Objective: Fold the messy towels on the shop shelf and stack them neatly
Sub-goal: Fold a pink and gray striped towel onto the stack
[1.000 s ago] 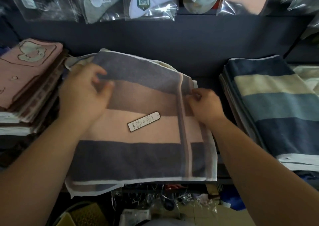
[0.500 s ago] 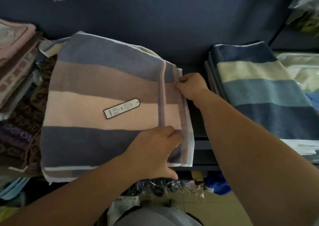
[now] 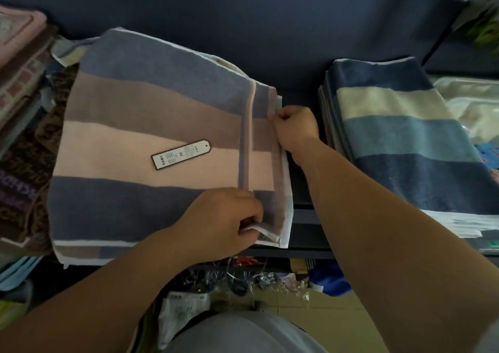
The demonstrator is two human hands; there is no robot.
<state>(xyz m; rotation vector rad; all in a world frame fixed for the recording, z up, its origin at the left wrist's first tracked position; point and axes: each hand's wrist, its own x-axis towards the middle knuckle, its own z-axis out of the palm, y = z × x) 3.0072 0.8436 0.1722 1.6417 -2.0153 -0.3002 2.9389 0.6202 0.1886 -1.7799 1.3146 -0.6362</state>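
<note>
Folding step: striped towel (image 3: 151,136) lies flat on the shelf (image 3: 305,252), the left hand (image 3: 218,223) with its grip pinching the near right corner, the right hand (image 3: 295,127) with its grip clamped on the right edge farther back; the next move likely calls for carrying that edge leftward evenly.

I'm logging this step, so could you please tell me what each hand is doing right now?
Left hand: closed, pinching the near right corner of the striped towel.
Right hand: closed, fingers curled on the towel's right edge.
</note>
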